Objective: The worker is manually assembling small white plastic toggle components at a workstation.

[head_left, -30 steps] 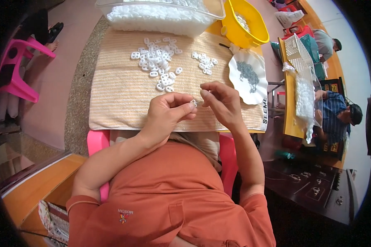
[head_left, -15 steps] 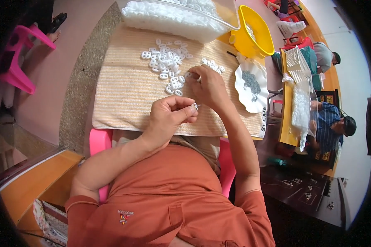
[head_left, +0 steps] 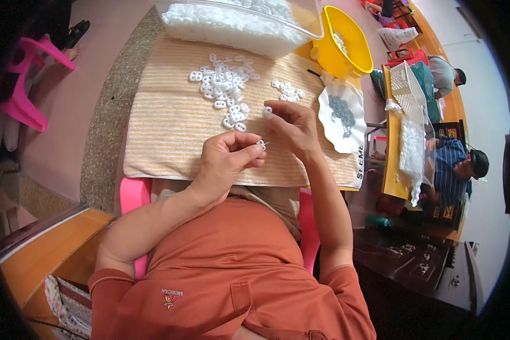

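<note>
Between the thumb and fingers of my left hand (head_left: pixel 228 156) is a small white plastic piece (head_left: pixel 261 145) with a thin metal pin sticking out to the right. My right hand (head_left: pixel 293 127), up and to the right of it, pinches a white oval plastic piece (head_left: pixel 267 111) at its fingertips. The two pieces are apart. A loose pile of white two-hole plastic pieces (head_left: pixel 226 85) lies beyond my left hand on the striped towel (head_left: pixel 164 124). Past my right hand sits a smaller cluster of white pieces (head_left: pixel 288 90).
Small grey parts fill a white scalloped dish (head_left: pixel 354 139) at the right. A clear bin (head_left: pixel 232 28) of white pieces and a yellow tub (head_left: pixel 357 48) stand at the far edge. A pink stool (head_left: pixel 22 85) is far left. Another person (head_left: pixel 456 164) sits at a table on the right.
My right hand has lifted a white oval piece from the towel and drawn it back slightly. My left hand keeps its pinch on the pinned piece. The whole view has shifted a little.
</note>
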Demonstrator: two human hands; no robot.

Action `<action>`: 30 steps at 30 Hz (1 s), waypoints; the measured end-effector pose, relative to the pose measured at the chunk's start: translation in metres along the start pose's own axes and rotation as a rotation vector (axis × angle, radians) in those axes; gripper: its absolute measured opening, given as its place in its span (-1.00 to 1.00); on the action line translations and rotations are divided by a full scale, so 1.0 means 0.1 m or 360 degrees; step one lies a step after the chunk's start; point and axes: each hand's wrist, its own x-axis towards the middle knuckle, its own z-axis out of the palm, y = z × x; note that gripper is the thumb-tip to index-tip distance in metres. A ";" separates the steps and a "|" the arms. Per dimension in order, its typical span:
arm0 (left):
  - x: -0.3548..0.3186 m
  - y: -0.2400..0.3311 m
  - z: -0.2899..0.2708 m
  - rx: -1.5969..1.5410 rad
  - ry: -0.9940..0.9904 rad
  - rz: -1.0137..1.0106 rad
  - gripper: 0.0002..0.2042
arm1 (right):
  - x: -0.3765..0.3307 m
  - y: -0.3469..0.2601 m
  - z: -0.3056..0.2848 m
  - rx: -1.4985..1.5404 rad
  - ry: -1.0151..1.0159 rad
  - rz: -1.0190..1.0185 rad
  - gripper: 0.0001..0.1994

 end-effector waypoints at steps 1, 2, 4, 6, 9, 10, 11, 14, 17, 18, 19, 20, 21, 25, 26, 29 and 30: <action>0.00 0.00 0.00 0.0011 -0.0001 0.0004 -0.86 | -0.04 0.01 -0.02 0.0001 0.0001 0.0001 -0.78; 0.00 0.00 0.00 0.0012 -0.0002 0.0002 -0.86 | -0.08 0.01 -0.03 0.0089 -0.0021 0.0045 -0.77; 0.00 0.00 0.00 0.0018 -0.0008 0.0004 -0.87 | -0.16 0.01 -0.06 0.0178 -0.0042 0.0091 -0.77; 0.00 0.00 0.00 0.0012 -0.0011 0.0006 -0.87 | -0.23 0.00 -0.07 0.0219 -0.0090 0.0161 -0.75; 0.00 -0.01 0.00 -0.0005 -0.0017 0.0010 -0.87 | -0.32 0.00 -0.07 0.0383 -0.0153 0.0196 -0.74; 0.00 -0.02 0.00 -0.0015 -0.0017 0.0013 -0.86 | -0.34 0.00 -0.07 0.0385 -0.0150 0.0196 -0.74; 0.00 -0.02 0.00 -0.0013 -0.0018 0.0011 -0.86 | -0.36 0.00 -0.07 0.0420 -0.0153 0.0217 -0.75; 0.00 -0.02 0.00 -0.0013 -0.0022 -0.0015 -0.89 | -0.41 -0.03 -0.07 0.0483 -0.0165 0.0241 -0.78; 0.00 -0.03 0.00 -0.0001 -0.0009 -0.0023 -0.89 | -0.42 0.02 -0.08 0.0533 -0.0181 0.0213 -0.81; 0.00 -0.03 0.00 0.0012 -0.0007 -0.0028 -0.89 | -0.42 0.04 -0.08 0.0555 -0.0190 0.0181 -0.81; 0.00 -0.02 0.00 0.0024 -0.0004 -0.0032 -0.89 | -0.42 0.03 -0.07 0.0557 -0.0189 0.0181 -0.81; 0.00 -0.02 0.00 0.0026 -0.0003 -0.0034 -0.89 | -0.43 0.03 -0.06 0.0613 -0.0167 0.0170 -0.81; 0.00 -0.02 0.00 0.0024 0.0002 -0.0030 -0.89 | -0.44 0.03 -0.05 0.0667 -0.0144 0.0158 -0.81; 0.01 -0.03 0.00 0.0030 0.0005 -0.0029 -0.89 | -0.46 0.07 -0.05 0.0756 -0.0049 0.0191 -0.81; 0.02 -0.03 0.00 0.0031 0.0004 -0.0030 -0.89 | -0.46 0.10 -0.05 0.0769 -0.0042 0.0162 -0.81; 0.02 -0.03 0.00 0.0046 0.0012 -0.0015 -0.89 | -0.46 0.15 -0.07 0.0782 -0.0010 0.0178 -0.79; 0.02 -0.02 -0.01 0.0056 0.0009 -0.0016 -0.87 | -0.47 0.15 -0.07 0.0781 0.0012 0.0224 -0.78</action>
